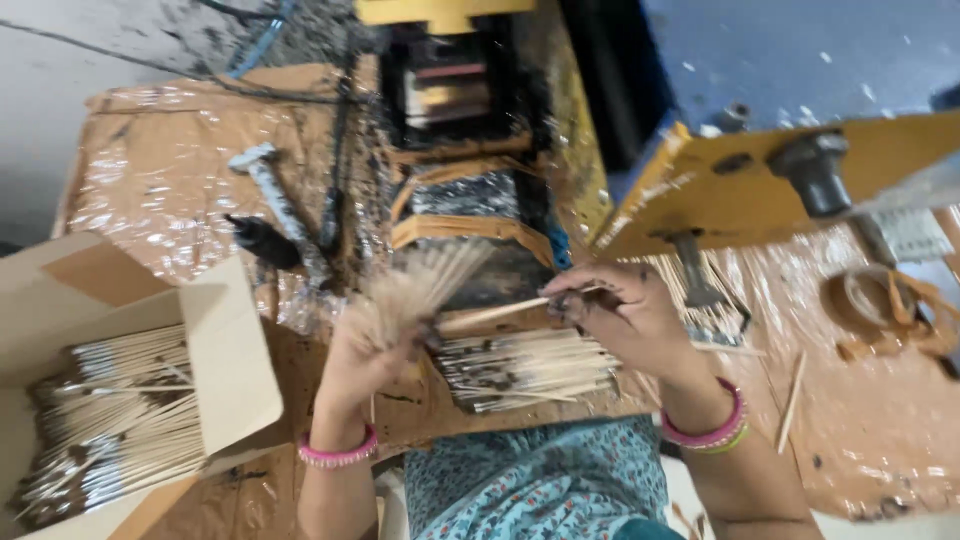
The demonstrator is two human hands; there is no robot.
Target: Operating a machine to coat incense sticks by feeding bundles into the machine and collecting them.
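Head view: left hand [375,340] grips fanned sticks [420,285] (blurred), right hand [625,315] pinches one stick [495,315].

Two hands are showing: the left hand [372,345] and the right hand [625,315]. One stick [492,313] is lying between the right hand's fingers; the fanned bunch of sticks [420,290] in the left hand is blurring too much for a count. One heap of sticks [525,368] is lying on the table [150,170], too many to number. One cardboard box [225,370] is holding more sticks. Two loose sticks [793,388] are lying at the right. One roll of tape [862,300] is sitting there. Pink bangles [338,455] are circling both wrists.
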